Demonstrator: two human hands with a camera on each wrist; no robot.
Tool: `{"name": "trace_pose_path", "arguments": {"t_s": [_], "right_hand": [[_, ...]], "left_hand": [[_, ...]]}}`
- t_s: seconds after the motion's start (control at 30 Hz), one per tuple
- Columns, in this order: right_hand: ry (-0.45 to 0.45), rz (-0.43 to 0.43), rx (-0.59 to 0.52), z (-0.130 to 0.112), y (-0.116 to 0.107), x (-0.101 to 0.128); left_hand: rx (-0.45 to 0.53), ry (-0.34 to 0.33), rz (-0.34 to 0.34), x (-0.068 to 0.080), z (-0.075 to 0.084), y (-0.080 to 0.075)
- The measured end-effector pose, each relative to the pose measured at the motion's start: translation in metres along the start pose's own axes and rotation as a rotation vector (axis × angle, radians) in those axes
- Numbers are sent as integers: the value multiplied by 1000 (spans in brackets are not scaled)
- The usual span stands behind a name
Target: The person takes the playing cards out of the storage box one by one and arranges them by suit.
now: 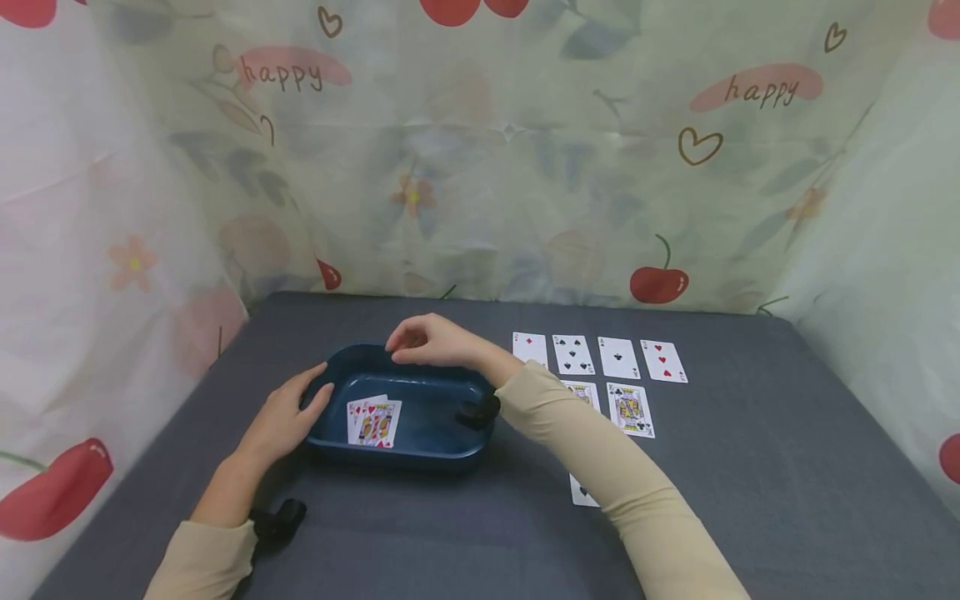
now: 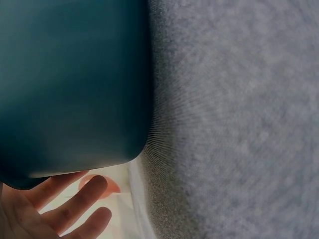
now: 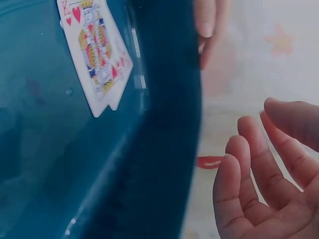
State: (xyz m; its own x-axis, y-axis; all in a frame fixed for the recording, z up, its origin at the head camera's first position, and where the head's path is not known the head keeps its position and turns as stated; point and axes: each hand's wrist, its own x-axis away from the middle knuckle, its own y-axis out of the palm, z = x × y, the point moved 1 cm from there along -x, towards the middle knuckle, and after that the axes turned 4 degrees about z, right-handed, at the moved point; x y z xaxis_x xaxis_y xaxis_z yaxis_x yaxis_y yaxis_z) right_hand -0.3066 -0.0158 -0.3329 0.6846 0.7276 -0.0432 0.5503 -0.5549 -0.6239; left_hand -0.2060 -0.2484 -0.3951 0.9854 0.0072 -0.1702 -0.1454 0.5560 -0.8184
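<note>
Two hands frame a blue tray on the grey desk. Left hand rests relaxed fingers against its left wall; right hand hovers loosely curled, holding nothing, over the far rim. Cards lie inside.

The backdrop cloth reads "happy" twice; the king card shows "K".

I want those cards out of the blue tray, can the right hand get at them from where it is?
Probably yes: the right hand hovers empty over the tray, and the cards lie uncovered on its floor.
</note>
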Motion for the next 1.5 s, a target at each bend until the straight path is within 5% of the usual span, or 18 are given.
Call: {"name": "trace_pose_path", "arguments": {"t_s": [0.6, 1.5], "right_hand": [[162, -147, -28, 16, 40, -30], [205, -193, 235, 22, 68, -33]], "left_hand": [[10, 0, -6, -2, -2, -1], [13, -15, -13, 0, 0, -1]]}}
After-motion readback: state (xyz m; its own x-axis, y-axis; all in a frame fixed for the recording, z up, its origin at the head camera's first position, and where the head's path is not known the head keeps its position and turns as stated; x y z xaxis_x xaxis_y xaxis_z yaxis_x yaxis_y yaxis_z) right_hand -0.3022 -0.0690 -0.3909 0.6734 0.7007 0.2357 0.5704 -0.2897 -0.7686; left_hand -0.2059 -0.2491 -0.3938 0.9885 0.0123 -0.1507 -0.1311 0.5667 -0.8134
